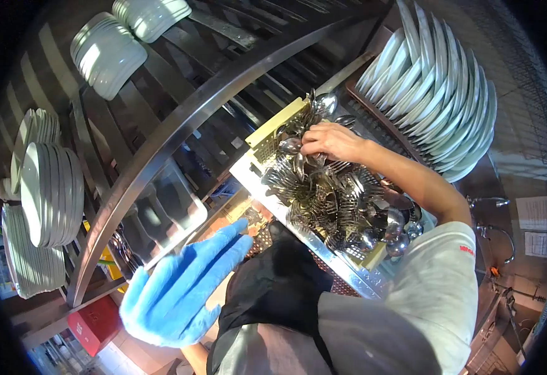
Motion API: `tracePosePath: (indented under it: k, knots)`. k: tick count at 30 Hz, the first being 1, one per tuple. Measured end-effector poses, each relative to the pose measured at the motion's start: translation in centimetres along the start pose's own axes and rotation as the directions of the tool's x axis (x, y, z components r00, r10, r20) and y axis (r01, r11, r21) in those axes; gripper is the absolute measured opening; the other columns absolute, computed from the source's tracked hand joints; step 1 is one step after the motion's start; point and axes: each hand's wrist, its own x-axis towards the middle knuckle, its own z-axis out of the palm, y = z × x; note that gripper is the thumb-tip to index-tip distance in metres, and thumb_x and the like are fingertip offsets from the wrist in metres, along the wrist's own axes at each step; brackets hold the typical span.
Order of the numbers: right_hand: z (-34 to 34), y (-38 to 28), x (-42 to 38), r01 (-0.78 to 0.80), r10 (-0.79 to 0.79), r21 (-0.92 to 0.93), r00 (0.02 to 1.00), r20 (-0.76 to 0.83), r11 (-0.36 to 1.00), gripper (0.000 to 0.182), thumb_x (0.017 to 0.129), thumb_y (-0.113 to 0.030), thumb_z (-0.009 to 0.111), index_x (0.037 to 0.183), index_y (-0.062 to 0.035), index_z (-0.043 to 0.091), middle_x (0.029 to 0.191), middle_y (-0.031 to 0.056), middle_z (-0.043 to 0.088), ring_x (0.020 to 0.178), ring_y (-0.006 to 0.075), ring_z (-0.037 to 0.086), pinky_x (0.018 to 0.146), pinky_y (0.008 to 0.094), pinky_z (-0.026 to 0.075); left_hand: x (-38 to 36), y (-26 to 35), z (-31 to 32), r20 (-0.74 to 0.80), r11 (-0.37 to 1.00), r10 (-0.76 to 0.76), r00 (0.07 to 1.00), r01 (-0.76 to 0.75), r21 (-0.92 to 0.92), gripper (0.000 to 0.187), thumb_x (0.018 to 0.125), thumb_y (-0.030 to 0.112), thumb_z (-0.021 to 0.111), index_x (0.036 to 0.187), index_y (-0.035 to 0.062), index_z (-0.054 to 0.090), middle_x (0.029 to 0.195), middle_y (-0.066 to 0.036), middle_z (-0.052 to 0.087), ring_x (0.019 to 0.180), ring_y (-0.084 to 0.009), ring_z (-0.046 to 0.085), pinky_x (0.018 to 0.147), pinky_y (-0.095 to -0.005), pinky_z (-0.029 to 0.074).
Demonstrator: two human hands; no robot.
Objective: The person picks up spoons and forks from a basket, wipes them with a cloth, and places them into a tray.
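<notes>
Possibly, spoons point(290, 147) slide off the overfull basket point(276, 123) mid-frame if the right hand point(333, 142), curled among them, hold unclear, tugs (the blue-wrapped left hand point(183, 290) hides its grip).

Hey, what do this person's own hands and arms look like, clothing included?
The right arm wears a short, pale grey-white fabric sleeve with small red lettering near the cuff; the right hand is bare. Soft-looking blue fabric covers the left hand, glove or cloth unclear.
</notes>
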Motion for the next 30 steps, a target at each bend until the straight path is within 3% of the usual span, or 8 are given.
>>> tracePosePath:
  k: [9,12,15,21,24,26,28,30]
  knots:
    - [0.0,0.1,0.0,-0.116,0.168,0.389,0.981,-0.102,0.914,0.042,0.049,0.011,0.052,0.089,-0.0031,0.051,0.085,0.0089,0.051,0.079,0.028,0.052,0.064,0.0342,0.041,3.1,-3.0,6.6,0.181,0.949,-0.267,0.947,0.291,-0.123,0.043,0.07,0.033,0.051,0.106,0.0106,0.045,0.095,-0.01,0.048,0.087,-0.0251,0.049,0.07,-0.0375,0.041]
    - [-1.6,-1.7,1.0,-0.154,0.182,0.396,0.983,-0.032,0.905,0.045,0.049,0.012,0.051,0.091,-0.003,0.052,0.082,0.0097,0.051,0.077,0.0273,0.052,0.064,0.0346,0.041,0.7,-3.5,5.8,0.25,0.908,-0.35,0.903,0.392,-0.145,0.041,0.069,0.031,0.052,0.104,0.0113,0.046,0.091,-0.009,0.048,0.084,-0.0242,0.048,0.068,-0.0368,0.04]
    - [-2.2,-0.8,0.7,-0.081,0.15,0.385,0.977,-0.153,0.919,0.048,0.048,0.013,0.046,0.092,-0.0011,0.054,0.085,0.0106,0.053,0.083,0.0266,0.054,0.07,0.0316,0.043,1.0,-3.4,6.2,0.317,0.86,-0.416,0.853,0.482,-0.168,0.038,0.067,0.03,0.053,0.101,0.0119,0.046,0.087,-0.008,0.047,0.081,-0.0232,0.048,0.065,-0.0361,0.04]
    - [-4.8,-0.9,0.4,-0.17,0.375,0.524,0.872,-0.314,0.835,0.045,0.046,0.011,0.037,0.086,0.0018,0.055,0.083,0.0138,0.06,0.081,0.0248,0.06,0.079,0.0276,0.045,3.1,-3.1,8.5,0.473,0.74,-0.502,0.724,0.643,-0.199,0.034,0.065,0.026,0.054,0.096,0.0133,0.047,0.079,-0.006,0.046,0.075,-0.0214,0.047,0.06,-0.0348,0.04]
    - [-8.1,-2.5,0.5,-0.191,0.513,0.623,0.765,-0.39,0.759,0.05,0.047,0.013,0.029,0.087,0.0018,0.056,0.083,0.0082,0.059,0.083,0.0193,0.059,0.082,0.0281,0.044,4.3,-3.1,9.3,0.561,0.662,-0.537,0.631,0.726,-0.183,0.031,0.064,0.025,0.054,0.093,0.0139,0.048,0.076,-0.005,0.046,0.073,-0.0204,0.047,0.057,-0.0341,0.039]
    - [-10.4,-4.0,0.7,-0.159,0.541,0.646,0.711,-0.45,0.746,0.05,0.049,0.017,0.029,0.089,0.001,0.056,0.084,0.007,0.058,0.081,0.0181,0.058,0.078,0.0284,0.045,4.9,-2.0,8.7,0.605,0.625,-0.538,0.587,0.759,-0.181,0.03,0.063,0.023,0.055,0.091,0.0144,0.048,0.073,-0.004,0.045,0.071,-0.0198,0.047,0.055,-0.0337,0.039]
    - [-13.0,-7.1,2.0,-0.181,0.501,0.547,0.692,-0.52,0.817,0.034,0.064,0.016,0.034,0.089,0.0019,0.053,0.08,0.0095,0.057,0.073,0.0161,0.057,0.067,0.0244,0.045,5.2,-0.5,7.6,0.599,0.627,-0.519,0.61,0.748,-0.218,0.029,0.063,0.022,0.055,0.089,0.0148,0.049,0.071,-0.004,0.045,0.069,-0.0192,0.047,0.053,-0.0333,0.039]
    - [-14.7,-9.9,3.6,-0.063,0.478,0.713,0.783,-0.399,0.698,0.028,0.067,0.012,0.036,0.088,0.0018,0.052,0.077,0.0112,0.056,0.071,0.018,0.058,0.065,0.0275,0.048,6.7,0.9,7.9,0.583,0.644,-0.49,0.648,0.72,-0.26,0.027,0.062,0.021,0.056,0.088,0.0153,0.049,0.068,-0.003,0.045,0.067,-0.0186,0.047,0.051,-0.0328,0.039]
